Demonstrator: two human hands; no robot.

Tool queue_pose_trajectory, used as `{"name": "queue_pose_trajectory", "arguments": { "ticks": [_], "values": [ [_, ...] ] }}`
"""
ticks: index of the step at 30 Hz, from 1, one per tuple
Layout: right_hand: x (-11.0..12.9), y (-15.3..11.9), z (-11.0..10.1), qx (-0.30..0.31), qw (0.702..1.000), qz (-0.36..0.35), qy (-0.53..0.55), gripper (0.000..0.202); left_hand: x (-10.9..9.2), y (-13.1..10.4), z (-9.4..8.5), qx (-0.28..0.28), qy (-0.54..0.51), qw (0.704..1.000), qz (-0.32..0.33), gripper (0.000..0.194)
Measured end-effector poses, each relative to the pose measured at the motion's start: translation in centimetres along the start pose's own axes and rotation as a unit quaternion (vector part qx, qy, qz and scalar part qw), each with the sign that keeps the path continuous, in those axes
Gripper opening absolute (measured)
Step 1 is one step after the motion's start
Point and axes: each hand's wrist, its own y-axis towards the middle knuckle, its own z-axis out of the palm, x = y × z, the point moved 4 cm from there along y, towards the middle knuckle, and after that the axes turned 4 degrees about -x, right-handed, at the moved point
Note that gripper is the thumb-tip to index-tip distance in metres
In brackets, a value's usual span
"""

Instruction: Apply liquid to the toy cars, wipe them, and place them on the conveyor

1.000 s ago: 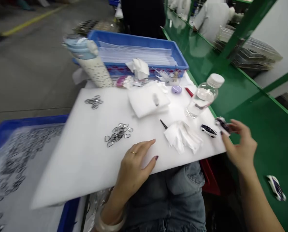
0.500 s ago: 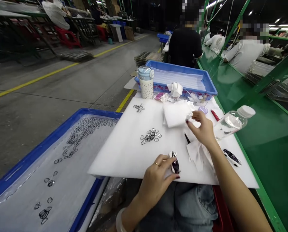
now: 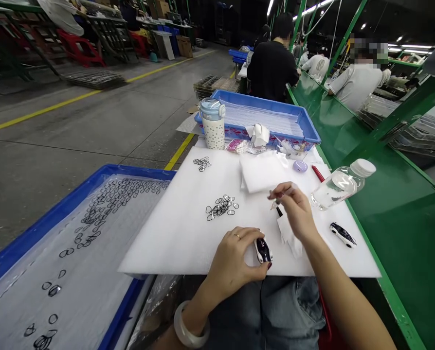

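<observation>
My left hand [image 3: 235,257] is closed around a small black-and-white toy car [image 3: 263,251], thumb at its near end and fingers at its far end, on the white foam sheet [image 3: 173,238]. My right hand [image 3: 294,209] hovers farther out, thumb and fingers pinched together; something tiny and pale shows by the fingertips, too small to name. Just below those fingertips is a dark pointed tool tip [image 3: 279,212] beside a crumpled white tissue [image 3: 288,236]. A second toy car [image 3: 343,235] lies to the right. Left of my hands is a pile of thin black rings [image 3: 222,208].
A clear bottle [image 3: 343,184] lies tilted at the right, near a red pen [image 3: 317,173]. A dotted tumbler [image 3: 213,127] stands before a blue tray [image 3: 310,127]. Another blue tray [image 3: 104,170] with many rings is at the left. Folded white foam [image 3: 263,172] lies mid-table. Several people sit beyond.
My right hand has come nearer and down from the folded foam to beside the dark tool tip. My left hand has its fingers more firmly around the toy car. The view has shifted slightly right.
</observation>
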Motion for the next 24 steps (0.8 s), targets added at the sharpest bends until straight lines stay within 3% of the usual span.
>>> {"name": "queue_pose_trajectory", "arguments": {
  "ticks": [4,9,14,20,24],
  "values": [
    [-1.7,-2.3,2.3,-0.003,0.998,0.06,0.028,0.024,0.1,0.2,-0.4,-0.001,-0.031,0.999,-0.023,0.042],
    [-1.3,-2.6,2.2,-0.042,0.995,0.041,0.075,0.025,0.3,0.1,-0.3,-0.003,-0.041,0.999,-0.035,0.04],
    [-1.1,-3.0,2.6,0.026,0.996,0.077,0.021,0.022,0.4,0.3,-0.2,-0.01,-0.049,0.997,-0.059,0.036],
    [3.6,-4.7,2.8,0.083,0.988,0.036,0.124,0.073,0.0,0.7,-0.3,-0.023,-0.067,0.994,-0.081,0.028],
    [4.9,-5.3,2.3,-0.026,0.98,0.028,0.193,0.064,0.0,0.7,-0.3,-0.032,-0.065,0.994,-0.083,0.027]
  ]
}}
